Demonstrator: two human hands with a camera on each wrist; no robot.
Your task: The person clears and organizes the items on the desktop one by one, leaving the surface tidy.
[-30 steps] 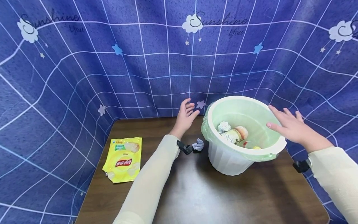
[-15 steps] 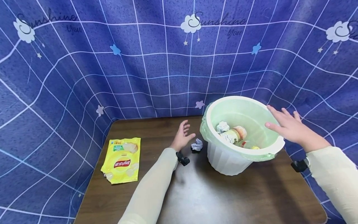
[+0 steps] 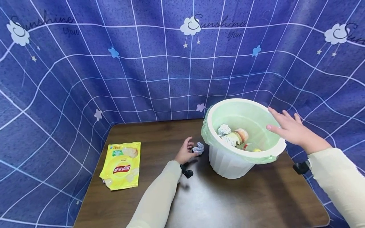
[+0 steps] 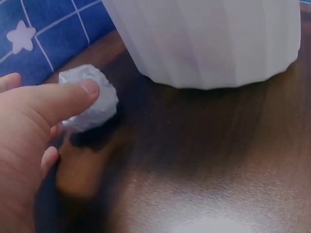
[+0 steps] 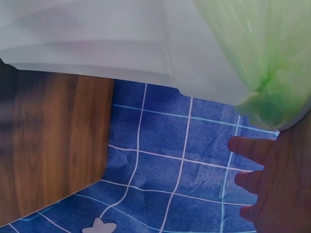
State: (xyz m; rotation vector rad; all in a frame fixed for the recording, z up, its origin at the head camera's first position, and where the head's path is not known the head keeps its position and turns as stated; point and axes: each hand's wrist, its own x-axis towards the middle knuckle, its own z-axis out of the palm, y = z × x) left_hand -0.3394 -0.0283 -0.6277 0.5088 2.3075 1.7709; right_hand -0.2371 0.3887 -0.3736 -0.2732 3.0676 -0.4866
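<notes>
In the head view my left hand (image 3: 184, 153) is low over the table, beside a crumpled ball of white paper (image 3: 198, 148). The left wrist view shows the thumb lying across the front of the paper ball (image 4: 104, 107), while the other fingers are partly hidden behind the hand, apart from the ball's left side. My right hand (image 3: 289, 129) is at the right rim of a white trash bin (image 3: 231, 161), its fingers extended; whether it touches the rim is unclear. A light green bag (image 3: 209, 136) lines the bin, which holds a paper ball (image 3: 224, 130) and a label-wrapped container (image 3: 235, 137).
A yellow Lay's chip bag (image 3: 121, 166) lies flat on the left of the brown wooden table (image 3: 154, 136). A blue patterned curtain (image 3: 159, 69) hangs close around the table's back and sides. The bin stands toward the right edge.
My left hand has come down from above the table's back edge to the paper ball. The right hand stays at the bin's rim. The camera view has shifted slightly.
</notes>
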